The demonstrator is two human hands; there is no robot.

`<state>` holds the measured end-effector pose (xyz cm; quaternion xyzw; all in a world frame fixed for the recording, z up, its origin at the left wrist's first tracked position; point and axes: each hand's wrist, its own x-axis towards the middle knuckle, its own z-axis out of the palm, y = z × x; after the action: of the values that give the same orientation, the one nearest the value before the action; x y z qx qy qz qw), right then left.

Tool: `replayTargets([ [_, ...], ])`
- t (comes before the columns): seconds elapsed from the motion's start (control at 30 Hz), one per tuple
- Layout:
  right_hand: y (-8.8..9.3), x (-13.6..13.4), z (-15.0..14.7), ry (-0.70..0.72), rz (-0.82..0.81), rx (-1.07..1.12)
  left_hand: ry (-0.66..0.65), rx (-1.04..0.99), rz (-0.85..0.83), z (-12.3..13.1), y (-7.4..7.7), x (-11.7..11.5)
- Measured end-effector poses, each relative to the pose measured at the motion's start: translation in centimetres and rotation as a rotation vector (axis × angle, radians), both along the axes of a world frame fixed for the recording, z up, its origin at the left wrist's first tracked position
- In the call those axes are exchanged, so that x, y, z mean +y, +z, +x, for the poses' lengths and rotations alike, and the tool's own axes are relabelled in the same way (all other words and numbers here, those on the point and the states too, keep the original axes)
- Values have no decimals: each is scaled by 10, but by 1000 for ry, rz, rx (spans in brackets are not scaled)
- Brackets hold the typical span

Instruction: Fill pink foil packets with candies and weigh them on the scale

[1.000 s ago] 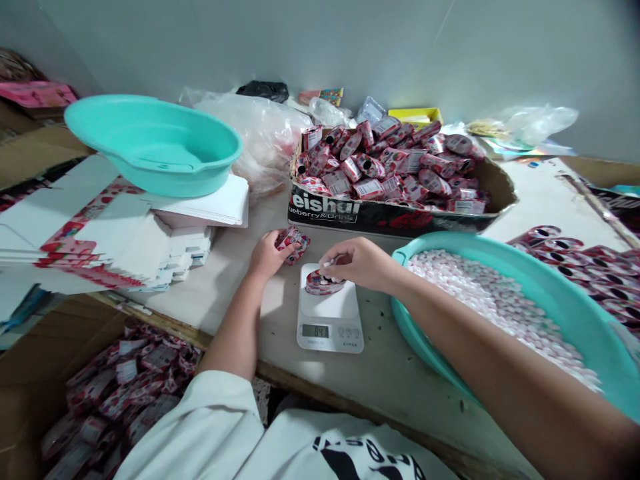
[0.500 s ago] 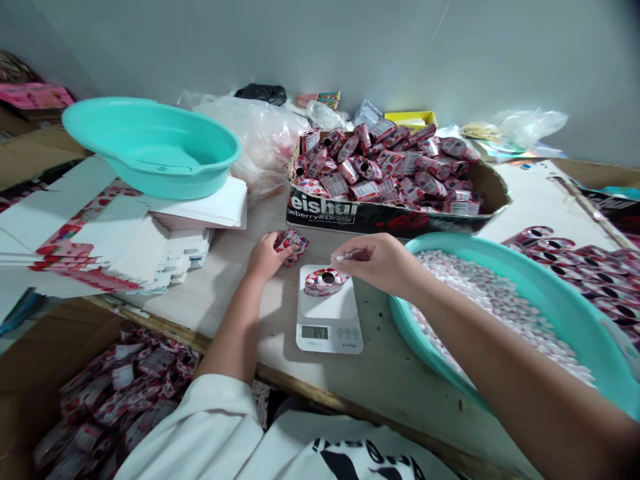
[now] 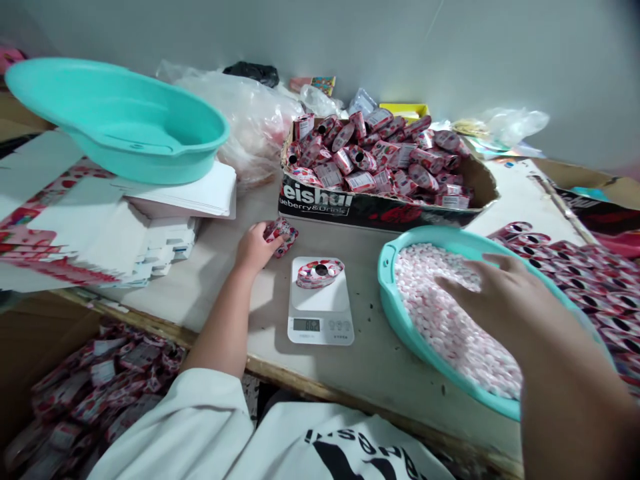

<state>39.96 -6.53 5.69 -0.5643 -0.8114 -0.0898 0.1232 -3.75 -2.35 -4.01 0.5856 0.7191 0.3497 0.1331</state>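
Note:
My left hand (image 3: pixel 256 249) is closed around a small red-printed carton (image 3: pixel 281 236), resting on the table left of a white digital scale (image 3: pixel 325 304). On the scale plate lies an oval red-printed box (image 3: pixel 320 275) with a dark round opening in its top and a few white pieces around that opening. The scale's display seems to read 86.2. My right hand (image 3: pixel 510 303), slightly blurred, hovers with fingers spread above a turquoise basin (image 3: pixel 389 283) full of small pale pink-white candies (image 3: pixel 433 307). Nothing shows in its fingers.
An open cardboard box (image 3: pixel 380 217) heaped with printed cartons stands behind the scale. At left, a second turquoise basin (image 3: pixel 150 157) sits on stacked flat cards (image 3: pixel 113 217). Rows of oval cartons (image 3: pixel 595 287) stand at far right. More cartons (image 3: pixel 115 373) fill a box below the table edge.
My right hand has moved from above the box on the scale rightward to the candy basin, its fingers spreading. The display reading has risen. My left hand keeps its hold; the view has shifted slightly.

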Motion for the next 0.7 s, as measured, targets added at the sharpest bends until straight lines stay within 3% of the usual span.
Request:
replayTargets([
  [0.03, 6, 0, -22, -30, 42, -73, -12, -4, -3, 0, 0, 0],
  [0.07, 13, 0, -46, 28, 21, -99, -22, -6, -4, 0, 0, 0],
  [0.2, 29, 6, -134, 525, -147, -38, -45, -8, 3, -2, 0, -1],
  [0.3, 15, 13, -167, 764, -204, -69, -72, -9, 11, -4, -1, -1],
  [0.4, -7, 16, -174, 908, -234, -57, -82, -17, 13, -4, -2, 0],
  [0.5, -18, 15, -172, 922, -271, -10, -81, -25, 26, -3, -4, 0],
  [0.7, -18, 13, -171, 793, -317, 62, -73, -28, 55, -1, -5, 1],
])
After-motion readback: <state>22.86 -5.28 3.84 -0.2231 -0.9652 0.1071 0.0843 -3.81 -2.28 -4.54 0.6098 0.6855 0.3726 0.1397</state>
